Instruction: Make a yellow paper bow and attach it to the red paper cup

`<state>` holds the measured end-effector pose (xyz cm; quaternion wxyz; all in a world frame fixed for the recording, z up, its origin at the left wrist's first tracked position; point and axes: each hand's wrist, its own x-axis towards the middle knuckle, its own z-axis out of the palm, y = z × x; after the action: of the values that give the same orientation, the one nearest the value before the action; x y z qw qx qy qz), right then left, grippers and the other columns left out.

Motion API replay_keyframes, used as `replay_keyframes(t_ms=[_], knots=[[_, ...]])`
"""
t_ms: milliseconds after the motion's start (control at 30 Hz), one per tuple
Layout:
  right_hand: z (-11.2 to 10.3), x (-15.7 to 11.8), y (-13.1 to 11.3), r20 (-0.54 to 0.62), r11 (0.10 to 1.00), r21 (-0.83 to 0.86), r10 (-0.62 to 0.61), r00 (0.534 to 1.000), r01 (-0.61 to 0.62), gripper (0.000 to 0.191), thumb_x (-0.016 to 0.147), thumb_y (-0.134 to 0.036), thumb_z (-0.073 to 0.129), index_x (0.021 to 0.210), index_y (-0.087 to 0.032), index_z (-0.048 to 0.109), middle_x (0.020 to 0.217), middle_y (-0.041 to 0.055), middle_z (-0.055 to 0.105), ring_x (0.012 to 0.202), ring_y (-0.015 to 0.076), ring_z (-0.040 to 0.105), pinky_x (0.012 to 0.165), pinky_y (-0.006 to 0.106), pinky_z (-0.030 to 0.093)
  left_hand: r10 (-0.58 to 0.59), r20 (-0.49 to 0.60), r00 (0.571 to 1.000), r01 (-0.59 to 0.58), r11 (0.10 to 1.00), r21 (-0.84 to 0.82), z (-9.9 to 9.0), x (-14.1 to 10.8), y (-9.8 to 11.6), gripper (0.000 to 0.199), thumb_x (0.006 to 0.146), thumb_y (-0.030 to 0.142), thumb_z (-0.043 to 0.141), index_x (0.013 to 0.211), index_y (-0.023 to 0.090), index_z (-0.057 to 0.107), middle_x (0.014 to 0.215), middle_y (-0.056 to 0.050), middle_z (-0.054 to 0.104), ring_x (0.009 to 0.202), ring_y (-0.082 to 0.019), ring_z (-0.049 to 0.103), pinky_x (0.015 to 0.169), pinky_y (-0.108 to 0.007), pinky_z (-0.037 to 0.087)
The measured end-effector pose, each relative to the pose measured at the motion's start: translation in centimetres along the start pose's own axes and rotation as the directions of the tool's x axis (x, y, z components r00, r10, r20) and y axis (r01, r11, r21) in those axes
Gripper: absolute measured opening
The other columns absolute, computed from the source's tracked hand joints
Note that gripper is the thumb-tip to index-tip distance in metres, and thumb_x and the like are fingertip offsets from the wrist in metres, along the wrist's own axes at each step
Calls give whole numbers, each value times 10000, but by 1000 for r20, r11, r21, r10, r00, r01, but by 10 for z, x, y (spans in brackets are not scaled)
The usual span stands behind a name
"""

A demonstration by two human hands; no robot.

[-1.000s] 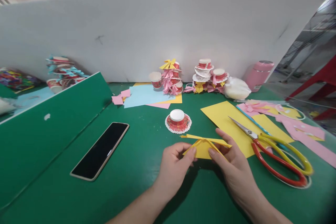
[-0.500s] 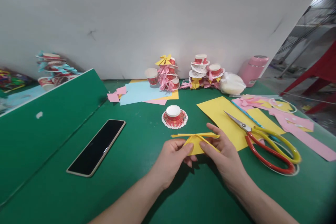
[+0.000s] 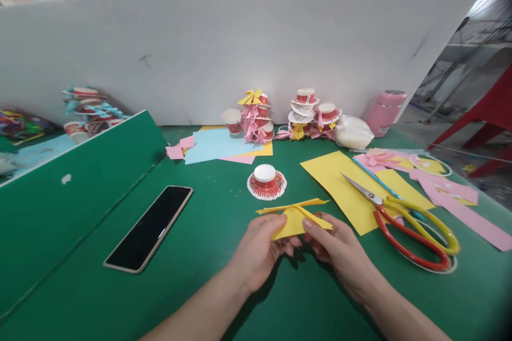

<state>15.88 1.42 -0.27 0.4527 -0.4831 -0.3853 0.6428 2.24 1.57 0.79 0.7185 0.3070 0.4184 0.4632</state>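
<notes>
Between my two hands is a folded yellow paper bow [image 3: 294, 219], with a long narrow strip along its far edge and a flared lower part. My left hand [image 3: 262, 242] pinches its left side, thumb on top. On the right side, my right hand [image 3: 334, 234] grips it between thumb and fingers. The fingers beneath the paper are partly hidden. Just beyond the bow, a small paper hat [image 3: 264, 174] made from a red and white cup with a fringed brim sits on the green table [image 3: 224, 287].
A black phone [image 3: 150, 229] lies at left beside a green divider [image 3: 100, 192]. To the right, scissors [image 3: 396, 213] rest on yellow paper [image 3: 332, 170], near pink paper strips [image 3: 476, 218]. Behind stand decorated cup stacks [image 3: 258, 117], a plastic bag [image 3: 354, 131] and a pink bottle [image 3: 384, 113].
My right hand's raised index finger has come down and curled in by the paper. The bow's far strip now tilts up to the right. The whole view has shifted slightly.
</notes>
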Motion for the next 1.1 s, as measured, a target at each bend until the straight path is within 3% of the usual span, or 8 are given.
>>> replay_keyframes(t_ms=[100,233,400,533,667,1100], knots=[[1,-1,1,9,999,1,-41,999,41,350,620,-467,692,601,-157,531,474,-61,429,416,55,330,400,191,231,32,29,999,-34,997,70,1,-2,-1,212,732,290,586,658,101,643,565,-33,584,501,-93,519,460,-202,365],[1,-2,2,-8,995,-19,-98,995,98,337,642,-453,683,577,-156,538,467,-59,413,437,67,334,424,207,244,38,50,998,-44,990,131,2,-3,-2,236,736,318,595,631,111,637,546,-16,565,510,-88,504,479,-199,376],[0,-4,0,-3,986,-66,-152,988,151,300,656,-417,686,563,-154,575,478,-47,450,454,77,363,437,216,283,87,59,994,-95,985,144,2,-4,-1,156,721,257,642,811,138,687,736,-38,668,650,-95,567,589,-194,427],[1,-5,-1,98,982,-40,-180,979,185,194,681,-368,684,702,-175,689,569,-19,586,564,120,513,555,237,412,115,47,992,-117,992,56,3,-4,1,150,704,224,665,832,153,699,781,-37,699,745,-120,612,723,-226,456],[2,-5,0,173,981,0,-191,966,194,242,684,-347,692,881,-211,721,741,14,696,746,177,613,713,270,465,142,21,990,-142,990,13,4,-5,1,151,689,213,680,823,151,706,791,-40,708,769,-138,626,770,-251,462],[1,-3,8,136,945,-93,-299,945,312,330,698,-346,681,995,-202,688,962,69,703,850,236,649,792,345,503,146,44,988,-144,989,-39,6,-8,5,42,696,170,668,712,157,704,705,-5,692,679,-91,594,730,-207,459]])
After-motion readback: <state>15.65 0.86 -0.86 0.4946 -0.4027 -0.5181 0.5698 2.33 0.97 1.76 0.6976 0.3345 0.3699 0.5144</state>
